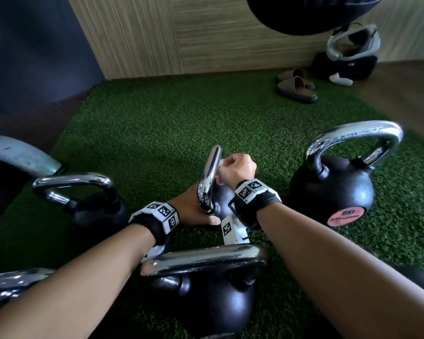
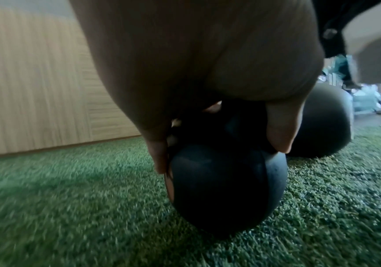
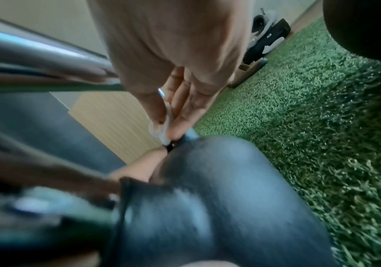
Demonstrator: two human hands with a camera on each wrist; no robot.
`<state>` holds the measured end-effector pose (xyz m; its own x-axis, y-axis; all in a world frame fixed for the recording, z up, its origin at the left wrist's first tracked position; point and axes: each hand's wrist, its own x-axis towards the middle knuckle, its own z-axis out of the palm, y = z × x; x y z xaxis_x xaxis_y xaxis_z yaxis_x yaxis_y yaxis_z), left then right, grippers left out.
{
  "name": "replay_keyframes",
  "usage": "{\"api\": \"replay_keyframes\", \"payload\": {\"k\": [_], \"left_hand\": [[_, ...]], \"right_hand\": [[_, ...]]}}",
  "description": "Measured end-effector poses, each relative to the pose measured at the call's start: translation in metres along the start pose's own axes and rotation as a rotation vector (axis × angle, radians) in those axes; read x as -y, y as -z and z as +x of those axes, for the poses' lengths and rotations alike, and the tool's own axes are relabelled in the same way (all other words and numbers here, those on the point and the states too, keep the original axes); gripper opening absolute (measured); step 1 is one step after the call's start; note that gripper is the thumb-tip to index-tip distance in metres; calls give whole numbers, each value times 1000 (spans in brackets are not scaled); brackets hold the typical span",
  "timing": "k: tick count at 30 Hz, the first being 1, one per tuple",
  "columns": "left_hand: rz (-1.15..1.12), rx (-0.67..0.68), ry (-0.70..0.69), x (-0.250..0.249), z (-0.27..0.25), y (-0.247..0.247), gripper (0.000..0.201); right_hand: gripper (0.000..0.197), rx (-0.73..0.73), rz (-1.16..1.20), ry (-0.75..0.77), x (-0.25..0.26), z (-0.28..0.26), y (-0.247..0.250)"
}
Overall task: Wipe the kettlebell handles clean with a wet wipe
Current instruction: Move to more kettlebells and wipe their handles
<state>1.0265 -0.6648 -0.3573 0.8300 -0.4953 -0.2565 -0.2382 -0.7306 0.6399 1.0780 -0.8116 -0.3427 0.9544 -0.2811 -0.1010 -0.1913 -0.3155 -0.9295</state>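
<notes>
A small black kettlebell (image 1: pixel 221 204) stands mid-turf, its chrome handle (image 1: pixel 209 174) turned edge-on to me. My left hand (image 1: pixel 198 211) grips its round body (image 2: pixel 225 189) just below the handle, thumb (image 2: pixel 278 130) on one side and fingers on the other. My right hand (image 1: pixel 233 167) holds a white wet wipe (image 1: pixel 218 172) against the right side of the handle. In the right wrist view its fingertips (image 3: pixel 180 126) pinch the wipe (image 3: pixel 162 128) just above the kettlebell's body (image 3: pixel 219 189); that view is blurred.
Other kettlebells ring the spot on the green turf (image 1: pixel 157 123): a large one (image 1: pixel 333 192) at right, one (image 1: pixel 98 209) at left, one (image 1: pixel 213 297) close below my wrists. Brown slippers (image 1: pixel 296 85) and a dark bag (image 1: pixel 345 67) lie by the wooden wall.
</notes>
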Motion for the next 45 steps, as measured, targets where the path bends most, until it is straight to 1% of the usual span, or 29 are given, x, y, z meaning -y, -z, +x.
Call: {"api": "replay_keyframes", "payload": {"k": [1, 2, 3, 4, 5, 6, 7, 8, 9, 11, 12, 13, 14, 15, 16, 17, 19, 22, 25, 27, 28, 29, 32, 34, 37, 41, 42, 44, 45], "left_hand": [[70, 16, 13, -3, -1, 3, 22], [124, 23, 36, -7, -2, 4, 25], [163, 20, 36, -7, -4, 5, 21], [226, 31, 44, -7, -6, 9, 22], [301, 58, 72, -9, -10, 15, 36], [375, 92, 106, -11, -12, 22, 44], [402, 98, 141, -12, -12, 32, 42], [392, 74, 162, -15, -13, 43, 35], [339, 28, 177, -21, -16, 54, 29], [191, -126, 161, -33, -23, 71, 26], [144, -163, 149, -37, -25, 77, 34], [150, -159, 125, -41, -25, 79, 47], [238, -118, 128, -48, -25, 80, 60], [367, -95, 165, -55, -27, 78, 67], [475, -119, 196, -61, -28, 74, 67], [521, -141, 214, -62, -26, 71, 62], [466, -159, 249, -60, -21, 71, 53], [426, -91, 237, -59, -22, 87, 56], [593, 26, 204, -62, -22, 108, 61], [746, 61, 194, -63, -21, 121, 73], [819, 41, 186, -63, -22, 126, 77], [866, 5, 177, -64, -24, 131, 76], [892, -135, 197, -54, -31, 135, 56], [848, -190, 215, -41, -36, 132, 50], [750, -224, 218, -32, -46, 123, 36], [666, -288, 194, -32, -54, 114, 22], [655, -299, 191, -34, -55, 113, 21], [642, -299, 202, -36, -58, 110, 25], [646, -299, 201, -39, -56, 109, 23]], "right_hand": [[12, 48, -14, -34, 2, 0, 3], [12, 121, -37, -71, 3, 2, 6], [13, 193, -55, -94, 4, 3, 10], [16, 239, -62, -92, 4, 6, 13], [19, 253, -53, -63, 3, 10, 16], [22, 220, -42, 3, 4, 13, 18], [22, 164, -60, 101, 6, 13, 21], [17, 114, -124, 228, 9, 12, 25], [17, 85, -200, 354, 13, 10, 28], [35, 102, -308, 549, 20, 9, 35], [38, 134, -345, 616, 24, 9, 36], [39, 171, -402, 676, 27, 9, 38], [40, 205, -474, 720, 29, 11, 38], [41, 231, -538, 762, 31, 12, 38], [40, 250, -583, 790, 33, 14, 38], [39, 265, -613, 805, 35, 15, 37], [38, 271, -688, 814, 38, 15, 35], [30, 261, -743, 812, 42, 13, 38], [24, 300, -885, 763, 48, 6, 51], [17, 300, -952, 703, 51, 1, 59], [14, 296, -954, 671, 52, -2, 62], [13, 293, -943, 637, 53, -7, 63], [10, 301, -921, 583, 55, -23, 63], [15, 319, -912, 575, 58, -34, 61], [15, 323, -895, 590, 60, -39, 57], [4, 304, -920, 597, 54, -29, 57], [7, 300, -925, 599, 53, -27, 57], [13, 298, -944, 605, 52, -27, 56], [14, 295, -961, 599, 53, -26, 57]]}}
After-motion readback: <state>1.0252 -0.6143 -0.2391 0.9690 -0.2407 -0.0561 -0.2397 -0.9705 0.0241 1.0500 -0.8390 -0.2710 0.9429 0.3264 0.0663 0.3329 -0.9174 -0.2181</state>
